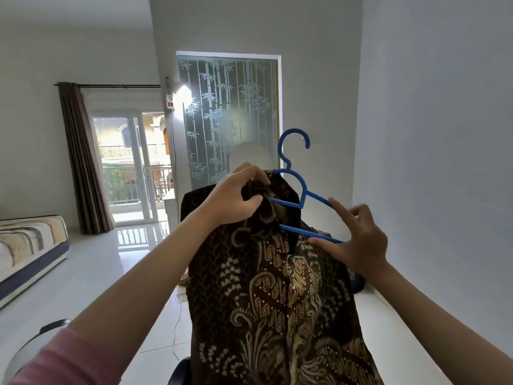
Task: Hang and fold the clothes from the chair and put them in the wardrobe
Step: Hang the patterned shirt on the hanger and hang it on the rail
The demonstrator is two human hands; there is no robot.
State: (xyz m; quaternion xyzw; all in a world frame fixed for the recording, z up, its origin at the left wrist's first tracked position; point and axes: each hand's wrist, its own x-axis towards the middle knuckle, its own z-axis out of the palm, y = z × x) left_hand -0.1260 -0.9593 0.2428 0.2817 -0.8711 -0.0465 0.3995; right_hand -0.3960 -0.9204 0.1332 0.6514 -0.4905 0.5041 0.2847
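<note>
At frame centre the left hand (238,193) is gripping the batik shirt (266,295) collar while the right hand (358,240) is pinching the blue hanger (302,195) — half threaded, wardrobe step seemingly still ahead.

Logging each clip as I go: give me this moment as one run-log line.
stage: hanging shirt | left hand: grips batik shirt at collar | right hand: holds blue hanger by its right end | hanger: partly inside shirt, hook up | wardrobe: not in view

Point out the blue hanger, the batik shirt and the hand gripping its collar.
blue hanger (294,140): head view, on its hook.
batik shirt (266,301): head view, front panel.
left hand (236,195): head view, back of hand.
</note>
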